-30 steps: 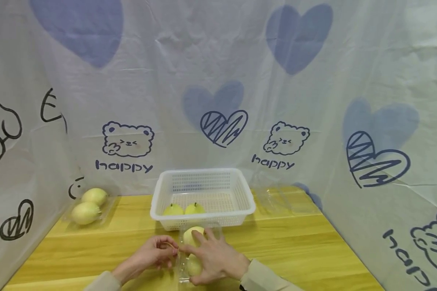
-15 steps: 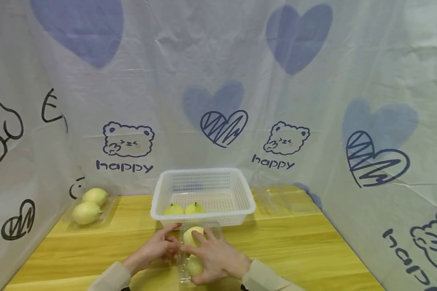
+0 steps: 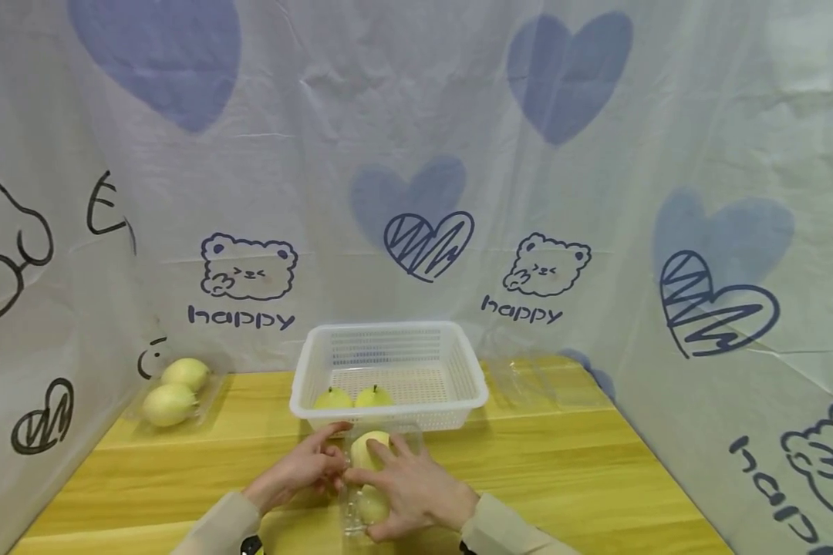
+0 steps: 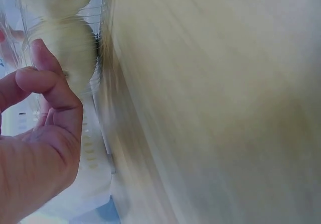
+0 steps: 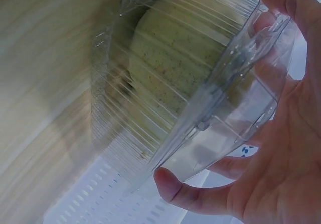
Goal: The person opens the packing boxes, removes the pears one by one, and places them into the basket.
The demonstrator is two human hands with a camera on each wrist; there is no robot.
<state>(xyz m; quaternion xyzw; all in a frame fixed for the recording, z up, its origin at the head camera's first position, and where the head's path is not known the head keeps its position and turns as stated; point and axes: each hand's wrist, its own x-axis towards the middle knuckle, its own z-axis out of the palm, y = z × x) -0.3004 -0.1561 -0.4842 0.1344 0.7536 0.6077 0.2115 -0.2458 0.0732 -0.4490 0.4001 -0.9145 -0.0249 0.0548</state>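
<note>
A clear plastic clamshell box [image 3: 352,518] with two pale yellow pears [image 3: 372,505] stands on the table in front of me. My right hand [image 3: 419,486] spreads over its lid and holds it; in the right wrist view, thumb and fingers reach edges of the lid [image 5: 200,111]. On the box's left side, my left hand [image 3: 305,466] has its index finger stretched toward the far corner. Its other fingers bend against the rim and pinch there. Seen from the left wrist, a bent finger [image 4: 47,83] is close to a pear [image 4: 67,50] inside the plastic.
Behind the box, a white perforated basket [image 3: 468,397] holds two yellow pears [image 3: 373,397]. Another clear box [image 3: 208,401] with two pears [image 3: 170,405] lies at the far left. Clear plastic packaging [image 3: 562,385] lies at the back right, by the printed curtain [image 3: 416,100].
My left hand has shifted up along the box's left edge, and its index finger has stretched out toward the far corner. The right hand stays on the lid. The head view has turned slightly left.
</note>
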